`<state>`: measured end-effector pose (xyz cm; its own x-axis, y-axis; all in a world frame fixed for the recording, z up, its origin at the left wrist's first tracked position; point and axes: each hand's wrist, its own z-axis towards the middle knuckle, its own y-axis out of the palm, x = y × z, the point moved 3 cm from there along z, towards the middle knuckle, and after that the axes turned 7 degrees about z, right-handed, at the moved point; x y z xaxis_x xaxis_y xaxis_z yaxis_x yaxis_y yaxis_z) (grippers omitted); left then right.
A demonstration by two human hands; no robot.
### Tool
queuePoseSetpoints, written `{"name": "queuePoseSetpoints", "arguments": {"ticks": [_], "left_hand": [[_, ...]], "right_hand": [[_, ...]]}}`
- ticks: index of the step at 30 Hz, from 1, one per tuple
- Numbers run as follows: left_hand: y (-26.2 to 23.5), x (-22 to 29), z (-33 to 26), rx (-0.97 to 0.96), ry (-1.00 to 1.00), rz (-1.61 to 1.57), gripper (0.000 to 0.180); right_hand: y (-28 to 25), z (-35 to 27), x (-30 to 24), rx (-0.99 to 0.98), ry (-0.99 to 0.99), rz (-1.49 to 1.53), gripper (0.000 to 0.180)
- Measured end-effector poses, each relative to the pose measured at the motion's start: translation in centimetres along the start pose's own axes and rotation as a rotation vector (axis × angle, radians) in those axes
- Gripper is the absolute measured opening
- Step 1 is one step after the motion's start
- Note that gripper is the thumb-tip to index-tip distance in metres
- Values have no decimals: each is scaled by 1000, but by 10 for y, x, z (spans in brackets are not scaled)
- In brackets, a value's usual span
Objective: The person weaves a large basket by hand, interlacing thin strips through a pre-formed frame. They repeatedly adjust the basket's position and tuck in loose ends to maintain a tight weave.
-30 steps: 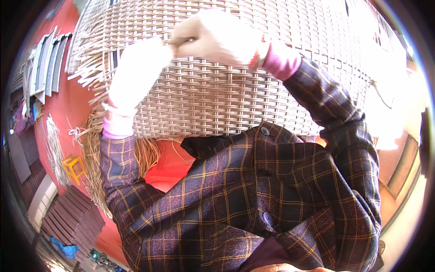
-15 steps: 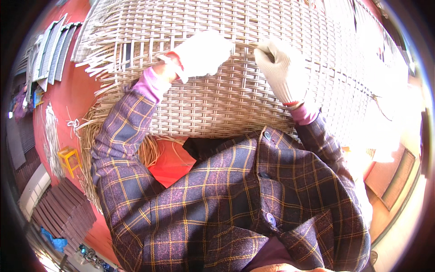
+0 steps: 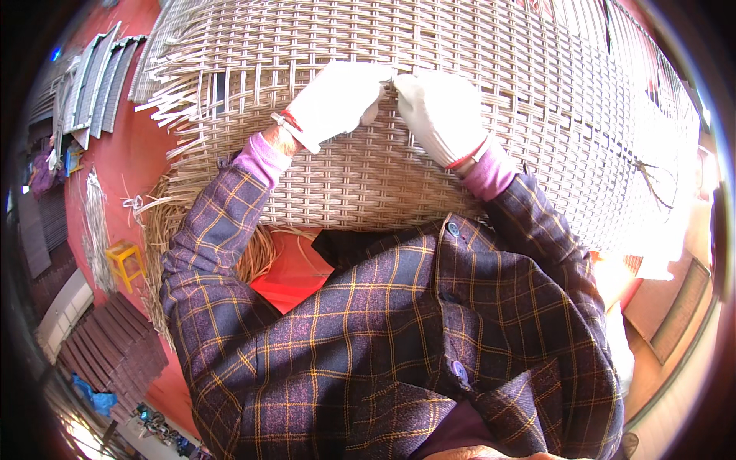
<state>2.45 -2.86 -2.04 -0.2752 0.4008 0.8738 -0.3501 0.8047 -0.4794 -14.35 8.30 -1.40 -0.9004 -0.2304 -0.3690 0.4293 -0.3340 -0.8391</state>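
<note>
A large sheet of woven wicker (image 3: 345, 184), pale brown and glossy, spreads in front of me. My left hand (image 3: 337, 96), in a white glove with a red cuff, is closed at the fingertips over the weave. Close beside it, my right hand (image 3: 443, 115), gloved the same way, pinches with thumb and fingers. The two sets of fingertips almost meet at a wicker strand, most of which the gloves hide. Strong sunlight washes out detail on the gloves. Loose strand ends (image 3: 172, 103) fray out along the sheet's left edge.
A bundle of loose strands (image 3: 257, 257) hangs below the sheet. On the red floor to the left are a yellow stool (image 3: 125, 261), a pale strand bundle (image 3: 97, 230) and stacked brown slats (image 3: 111, 345). Grey panels (image 3: 92, 84) lie at far left, a brown panel (image 3: 671, 307) at right.
My right hand has moved left, bringing its fingertips close to the left hand's and covering the strand stretch that showed between them. My left hand has shifted only slightly.
</note>
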Motion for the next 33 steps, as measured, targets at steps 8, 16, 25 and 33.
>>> {"name": "queuePoseSetpoints", "arguments": {"ticks": [8, 16, 25, 33], "left_hand": [[-14, 0, 10, -197, -280, -311, 53], [-25, 23, 35, -275, -346, 28, 38], [-17, 8, -11, 51, -52, -417, 38], [-48, -1, -54, 71, -88, -423, 34]], "right_hand": [[13, 10, 16, -116, 259, 84, 23], [-19, -3, 12, 59, 347, 489, 22], [-27, 5, 17, 40, 78, 490, 21], [-6, 39, -15, -156, -68, 529, 30]]}}
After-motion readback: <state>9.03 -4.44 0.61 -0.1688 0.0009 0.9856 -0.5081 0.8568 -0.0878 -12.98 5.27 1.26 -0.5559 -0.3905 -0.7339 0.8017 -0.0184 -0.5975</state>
